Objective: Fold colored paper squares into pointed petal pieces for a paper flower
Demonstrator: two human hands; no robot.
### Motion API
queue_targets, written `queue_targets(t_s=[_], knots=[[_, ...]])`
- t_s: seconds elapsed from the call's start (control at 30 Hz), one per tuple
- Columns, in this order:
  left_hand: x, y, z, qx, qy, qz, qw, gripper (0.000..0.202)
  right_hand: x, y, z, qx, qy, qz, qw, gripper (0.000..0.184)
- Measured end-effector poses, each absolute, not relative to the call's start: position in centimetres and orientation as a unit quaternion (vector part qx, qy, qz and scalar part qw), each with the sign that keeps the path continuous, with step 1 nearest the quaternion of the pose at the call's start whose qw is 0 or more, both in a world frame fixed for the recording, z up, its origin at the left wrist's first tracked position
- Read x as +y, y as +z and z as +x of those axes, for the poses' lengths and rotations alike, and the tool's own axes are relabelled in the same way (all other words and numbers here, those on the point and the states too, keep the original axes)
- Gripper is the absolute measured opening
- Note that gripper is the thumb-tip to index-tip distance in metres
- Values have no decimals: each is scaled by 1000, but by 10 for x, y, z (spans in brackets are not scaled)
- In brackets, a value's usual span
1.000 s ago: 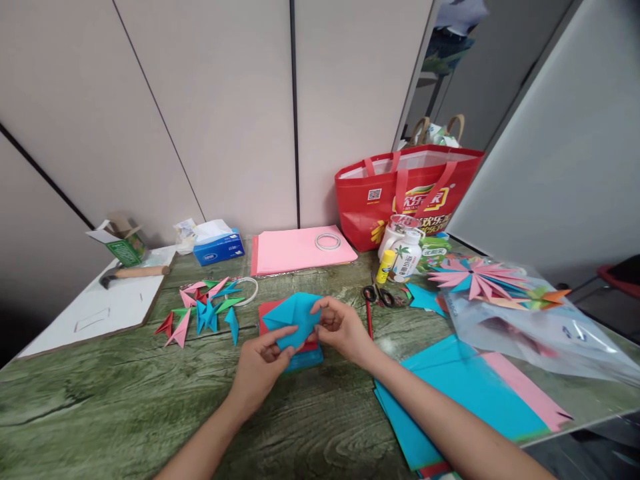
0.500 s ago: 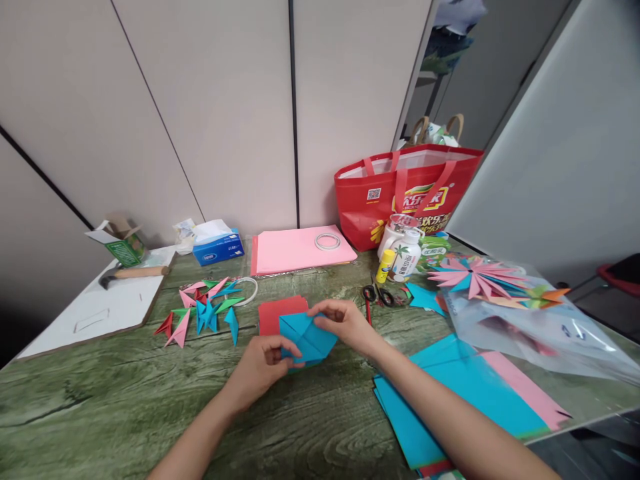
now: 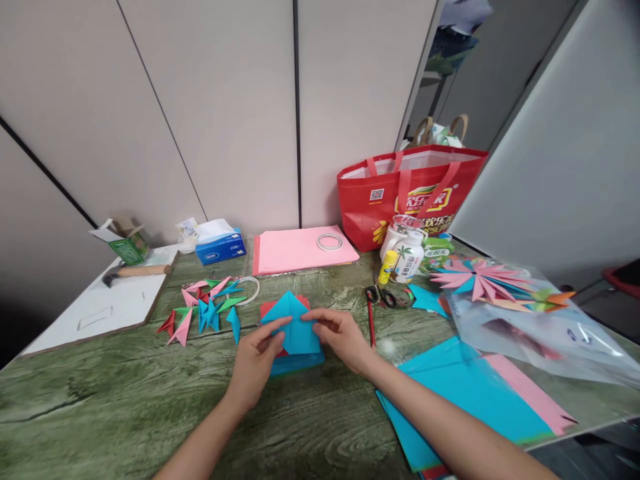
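Note:
A partly folded sheet of blue paper [image 3: 295, 323], pointed at the top like a house, is between my hands above the table. My left hand [image 3: 256, 360] pinches its left side with thumb and index finger. At its right side, the thumb and fingers of my right hand [image 3: 345, 340] grip the other edge. Behind the folded sheet, red paper [image 3: 270, 306] shows in part, and more blue paper [image 3: 299, 362] shows below it. Small folded paper pieces [image 3: 207, 313] in pink, red, green and blue lie to the left.
Scissors [image 3: 381, 296], a glue stick [image 3: 388, 267] and a white bottle [image 3: 410, 257] stand or lie ahead on the right, before a red bag [image 3: 410, 193]. Blue sheets [image 3: 465, 393] lie right. Pink paper [image 3: 295, 250], a tissue box [image 3: 220, 248] and a hammer [image 3: 140, 271] are farther back.
The blue paper has turned so that a point faces up and away from me. My left hand has shifted its hold to the left edge; my right hand has moved slightly lower.

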State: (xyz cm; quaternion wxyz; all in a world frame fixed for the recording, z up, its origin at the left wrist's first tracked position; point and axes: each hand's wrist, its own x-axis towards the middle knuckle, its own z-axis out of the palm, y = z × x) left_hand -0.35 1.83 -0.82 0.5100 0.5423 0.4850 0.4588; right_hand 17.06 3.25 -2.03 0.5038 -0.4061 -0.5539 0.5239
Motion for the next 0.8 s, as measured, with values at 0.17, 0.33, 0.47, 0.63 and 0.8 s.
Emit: queue_targets(t_s=[0.17, 0.33, 0.47, 0.63, 0.8], knots=[[22, -7, -5, 475, 507, 509, 508, 29, 32, -24, 173, -618, 500, -368, 482, 38], [22, -5, -4, 459, 527, 483, 528, 26, 28, -18, 177, -704, 414, -354, 454, 46], [22, -5, -5, 453, 529, 479, 534, 24, 27, -13, 179, -738, 385, -352, 428, 45], [21, -5, -5, 448, 524, 498, 525, 36, 27, -9, 182, -755, 370, -344, 417, 39], [20, -1, -4, 450, 491, 489, 564, 43, 27, -10, 183, -773, 355, -339, 402, 27]])
